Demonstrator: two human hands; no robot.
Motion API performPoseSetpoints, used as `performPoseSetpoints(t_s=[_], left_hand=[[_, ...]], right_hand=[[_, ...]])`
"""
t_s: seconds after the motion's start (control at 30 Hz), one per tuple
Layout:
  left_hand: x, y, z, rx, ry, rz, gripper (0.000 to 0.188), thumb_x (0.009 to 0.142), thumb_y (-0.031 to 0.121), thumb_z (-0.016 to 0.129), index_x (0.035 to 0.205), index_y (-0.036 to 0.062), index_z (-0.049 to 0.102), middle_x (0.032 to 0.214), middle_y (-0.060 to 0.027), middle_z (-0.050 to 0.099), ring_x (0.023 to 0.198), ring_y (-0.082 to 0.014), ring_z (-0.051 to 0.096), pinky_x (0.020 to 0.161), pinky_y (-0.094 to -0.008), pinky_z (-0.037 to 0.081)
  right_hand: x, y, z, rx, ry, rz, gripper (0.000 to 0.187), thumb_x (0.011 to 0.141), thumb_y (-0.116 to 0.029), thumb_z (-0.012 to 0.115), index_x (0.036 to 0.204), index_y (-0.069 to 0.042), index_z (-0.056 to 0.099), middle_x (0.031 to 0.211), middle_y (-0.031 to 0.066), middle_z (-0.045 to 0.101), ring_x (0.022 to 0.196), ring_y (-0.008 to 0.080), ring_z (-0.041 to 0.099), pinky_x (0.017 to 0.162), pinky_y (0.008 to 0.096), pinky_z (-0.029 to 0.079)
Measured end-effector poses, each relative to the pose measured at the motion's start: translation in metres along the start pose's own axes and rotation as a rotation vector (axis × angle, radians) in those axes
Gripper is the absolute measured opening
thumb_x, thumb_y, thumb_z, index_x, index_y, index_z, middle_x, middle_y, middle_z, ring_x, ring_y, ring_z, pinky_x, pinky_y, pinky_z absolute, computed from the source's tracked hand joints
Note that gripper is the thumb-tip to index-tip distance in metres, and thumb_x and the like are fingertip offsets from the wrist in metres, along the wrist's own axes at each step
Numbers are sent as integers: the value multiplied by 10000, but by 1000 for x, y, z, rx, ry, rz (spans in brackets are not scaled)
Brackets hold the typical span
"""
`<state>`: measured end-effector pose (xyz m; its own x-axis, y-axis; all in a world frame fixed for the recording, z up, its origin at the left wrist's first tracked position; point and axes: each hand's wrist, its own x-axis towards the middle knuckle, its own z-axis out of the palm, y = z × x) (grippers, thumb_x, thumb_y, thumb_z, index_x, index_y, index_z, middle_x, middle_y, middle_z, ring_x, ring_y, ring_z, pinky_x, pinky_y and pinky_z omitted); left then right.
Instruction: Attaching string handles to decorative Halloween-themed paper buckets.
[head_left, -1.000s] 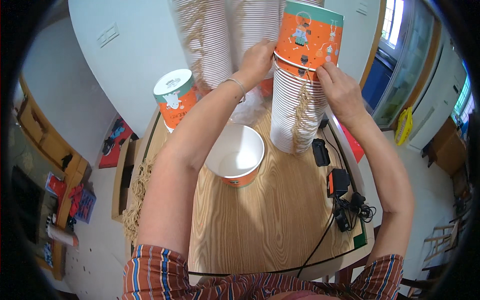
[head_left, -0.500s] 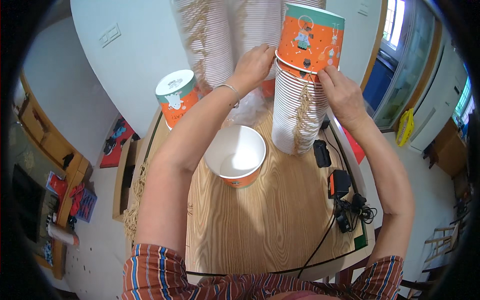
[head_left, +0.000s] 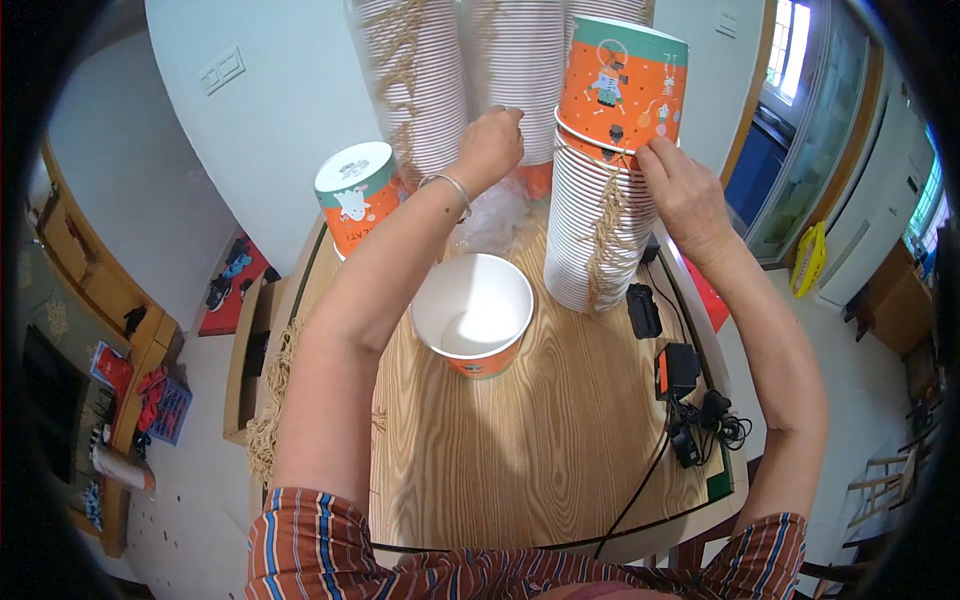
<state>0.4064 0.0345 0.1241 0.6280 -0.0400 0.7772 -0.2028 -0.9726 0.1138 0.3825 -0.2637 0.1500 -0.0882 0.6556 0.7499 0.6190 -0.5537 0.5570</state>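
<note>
A tall stack of nested paper buckets (head_left: 597, 235) stands upside down at the back right, white rims showing, tan cords hanging down its front. Its top paper bucket (head_left: 622, 88) is orange and green with cartoon figures. My right hand (head_left: 688, 195) pinches at this bucket's rim from the right. My left hand (head_left: 490, 145) is off the stack, to its left, with fingers curled; whatever they may hold is hidden. Below my left forearm, an open paper bucket (head_left: 473, 305) stands upright, white inside. Another upturned paper bucket (head_left: 358, 195) sits at the back left.
More tall bucket stacks (head_left: 425, 100) in clear plastic stand at the back. A bundle of tan cords (head_left: 268, 430) hangs at the left edge of the wooden table (head_left: 480, 480). Black adapters with cables (head_left: 685, 385) and a black holder (head_left: 644, 310) lie along the right side.
My left hand has left the top bucket's rim and moved left and slightly down. My right hand stays at the rim, almost unmoved.
</note>
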Motion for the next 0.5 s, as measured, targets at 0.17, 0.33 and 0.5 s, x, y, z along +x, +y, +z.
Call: performPoseSetpoints(t_s=[0.17, 0.33, 0.5], left_hand=[[5, 17, 0, -199, -78, -135, 295, 921, 219, 524, 1001, 3, 709, 897, -228, 691, 853, -424, 666, 800, -513, 521], [4, 12, 5, -451, -136, -294, 348, 954, 292, 569, 1019, -24, 698, 866, -136, 720, 773, -232, 694, 698, -353, 541], [2, 28, 8, -719, -327, -552, 330, 946, 306, 583, 1004, -7, 671, 865, -90, 694, 724, -168, 651, 666, -307, 532]], right_hand=[[-4, 2, 1, -5, -1, 19, 245, 759, -78, 607, 997, -32, 572, 949, 72, 577, 756, 173, 636, 593, 302, 523], [-2, -1, -4, 44, -35, 32, 266, 771, -48, 604, 1033, -13, 573, 999, 101, 591, 798, 211, 650, 625, 319, 530], [-1, -1, 1, 27, 23, 24, 250, 752, -69, 614, 993, -28, 560, 933, 71, 575, 727, 182, 635, 579, 303, 519]])
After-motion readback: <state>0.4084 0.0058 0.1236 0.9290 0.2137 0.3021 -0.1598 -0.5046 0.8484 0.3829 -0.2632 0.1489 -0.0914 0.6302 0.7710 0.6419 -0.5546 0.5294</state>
